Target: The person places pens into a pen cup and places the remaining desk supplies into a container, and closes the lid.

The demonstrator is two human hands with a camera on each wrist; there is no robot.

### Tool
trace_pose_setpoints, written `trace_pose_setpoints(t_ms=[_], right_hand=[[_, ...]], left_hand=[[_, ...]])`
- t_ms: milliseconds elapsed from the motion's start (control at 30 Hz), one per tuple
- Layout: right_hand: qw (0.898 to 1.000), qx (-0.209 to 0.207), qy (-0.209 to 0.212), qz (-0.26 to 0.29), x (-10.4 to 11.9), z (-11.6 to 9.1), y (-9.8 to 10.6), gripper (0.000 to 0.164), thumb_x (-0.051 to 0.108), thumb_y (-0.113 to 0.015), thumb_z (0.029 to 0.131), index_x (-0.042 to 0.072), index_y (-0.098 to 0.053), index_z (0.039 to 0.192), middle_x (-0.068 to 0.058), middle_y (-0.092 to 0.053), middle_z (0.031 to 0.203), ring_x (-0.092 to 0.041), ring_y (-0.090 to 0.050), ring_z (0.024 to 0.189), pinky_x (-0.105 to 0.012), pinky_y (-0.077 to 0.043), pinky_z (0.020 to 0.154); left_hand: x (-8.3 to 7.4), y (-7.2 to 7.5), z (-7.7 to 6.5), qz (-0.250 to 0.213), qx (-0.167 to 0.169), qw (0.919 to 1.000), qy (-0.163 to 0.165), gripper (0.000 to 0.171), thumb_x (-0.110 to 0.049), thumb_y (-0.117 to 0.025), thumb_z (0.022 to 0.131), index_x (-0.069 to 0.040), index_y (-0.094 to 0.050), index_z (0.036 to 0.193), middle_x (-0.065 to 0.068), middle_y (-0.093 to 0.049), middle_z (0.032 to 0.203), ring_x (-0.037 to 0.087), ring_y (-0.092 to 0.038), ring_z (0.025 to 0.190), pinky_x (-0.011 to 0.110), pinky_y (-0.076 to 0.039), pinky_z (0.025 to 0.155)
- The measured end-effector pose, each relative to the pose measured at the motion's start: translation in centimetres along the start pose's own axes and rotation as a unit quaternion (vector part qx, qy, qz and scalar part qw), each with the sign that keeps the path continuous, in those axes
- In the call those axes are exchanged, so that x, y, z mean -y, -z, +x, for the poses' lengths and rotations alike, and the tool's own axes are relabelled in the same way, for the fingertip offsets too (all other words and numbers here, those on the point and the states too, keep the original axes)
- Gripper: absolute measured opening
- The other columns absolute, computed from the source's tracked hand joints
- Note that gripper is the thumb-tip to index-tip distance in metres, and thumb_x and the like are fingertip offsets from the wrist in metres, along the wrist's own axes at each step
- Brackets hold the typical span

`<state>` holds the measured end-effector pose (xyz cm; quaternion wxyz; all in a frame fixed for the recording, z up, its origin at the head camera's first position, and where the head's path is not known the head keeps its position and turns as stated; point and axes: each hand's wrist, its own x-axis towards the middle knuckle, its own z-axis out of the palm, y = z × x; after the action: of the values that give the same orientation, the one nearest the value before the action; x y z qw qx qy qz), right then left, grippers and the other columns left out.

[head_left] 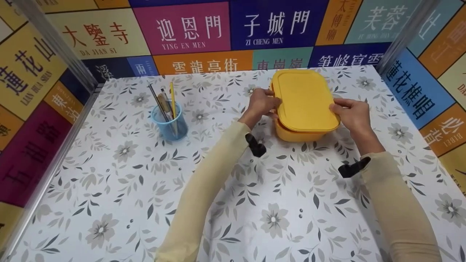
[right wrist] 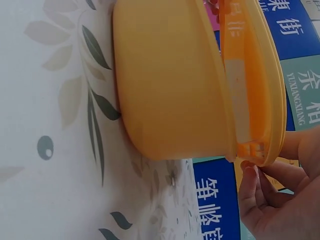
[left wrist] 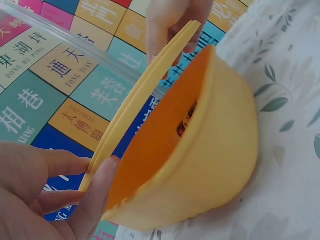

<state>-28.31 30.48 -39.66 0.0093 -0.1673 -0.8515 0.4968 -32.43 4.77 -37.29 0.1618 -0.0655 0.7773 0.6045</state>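
A yellow plastic lid (head_left: 305, 100) is held over a yellow food container (head_left: 300, 136) toward the back right of the table. My left hand (head_left: 260, 103) pinches its left edge between thumb and fingers. On the opposite side, my right hand (head_left: 355, 112) grips the lid's rim near a corner. From the left wrist, the lid (left wrist: 137, 102) stands apart from the rim of the container (left wrist: 220, 145), leaving a wide gap. Through that gap a small dark and red item (left wrist: 186, 121) shows inside. The right wrist view has the lid (right wrist: 277, 90) close over the container's rim.
A translucent blue cup (head_left: 171, 125) with several pens and pencils (head_left: 172, 98) stands left of the container. Floral cloth (head_left: 145, 203) covers the table. Panels with printed characters (head_left: 189, 31) rise behind and at both sides.
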Motion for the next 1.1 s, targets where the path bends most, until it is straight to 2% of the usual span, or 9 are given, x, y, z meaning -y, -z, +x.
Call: trace_pose_setpoints(t_ms=[167,367,600,767,933,1100], right_hand=[[1.0,-0.001,-0.005,-0.01,-0.3,0.2,-0.7,0.05,0.032,-0.063,0.097,0.013,-0.057,0.143,-0.01,-0.058,0.141,0.003,-0.059,0.096,-0.005,-0.05,0.075],[0.999,0.005,-0.028,-0.018,-0.5,0.4,-1.2,0.052,0.039,-0.064,0.096,0.017,-0.057,0.143,-0.007,-0.058,0.142,-0.002,-0.059,0.104,-0.006,-0.049,0.08],[0.999,0.011,-0.041,-0.007,-0.7,0.6,-1.3,0.051,0.038,-0.064,0.097,0.018,-0.057,0.143,-0.006,-0.055,0.144,-0.003,-0.06,0.102,-0.005,-0.05,0.076],[0.999,0.022,-0.045,-0.009,-0.7,0.8,-1.4,0.051,0.039,-0.062,0.098,0.018,-0.055,0.144,-0.007,-0.053,0.146,-0.005,-0.058,0.107,-0.005,-0.05,0.078],[0.998,0.028,-0.054,-0.021,-0.6,1.2,-1.4,0.052,0.041,-0.061,0.098,0.02,-0.055,0.145,-0.006,-0.052,0.149,-0.008,-0.055,0.114,-0.009,-0.049,0.086],[0.997,0.036,-0.063,-0.035,-0.5,1.4,-1.2,0.052,0.042,-0.061,0.098,0.02,-0.054,0.145,-0.008,-0.049,0.152,-0.011,-0.053,0.118,-0.014,-0.049,0.092]], left_hand=[[0.6,0.1,0.3,0.019,-0.009,0.9997,-0.014,0.051,-0.011,-0.066,0.094,-0.003,-0.052,0.142,0.01,-0.071,0.109,0.014,-0.072,0.087,0.027,-0.062,0.059],[1.1,-0.1,0.8,0.055,-0.021,0.9983,0.001,0.049,-0.011,-0.066,0.093,-0.003,-0.055,0.14,0.008,-0.068,0.11,0.014,-0.072,0.085,0.025,-0.061,0.059],[1.7,-0.4,1.4,0.078,-0.027,0.9966,-0.002,0.048,-0.013,-0.066,0.093,-0.002,-0.055,0.139,0.01,-0.068,0.119,0.015,-0.073,0.088,0.03,-0.063,0.069],[1.9,-0.3,1.7,0.07,-0.031,0.9969,0.018,0.049,-0.015,-0.067,0.093,-0.005,-0.055,0.139,0.007,-0.068,0.109,0.013,-0.07,0.081,0.033,-0.064,0.074],[2.2,-0.4,1.9,0.061,-0.023,0.9975,0.026,0.052,-0.016,-0.066,0.094,-0.006,-0.051,0.142,0.006,-0.068,0.096,0.013,-0.069,0.067,0.036,-0.064,0.073],[2.5,-0.6,1.9,0.047,-0.017,0.9982,0.033,0.051,-0.017,-0.065,0.095,-0.008,-0.049,0.143,0.006,-0.069,0.092,0.014,-0.069,0.064,0.037,-0.064,0.074]])
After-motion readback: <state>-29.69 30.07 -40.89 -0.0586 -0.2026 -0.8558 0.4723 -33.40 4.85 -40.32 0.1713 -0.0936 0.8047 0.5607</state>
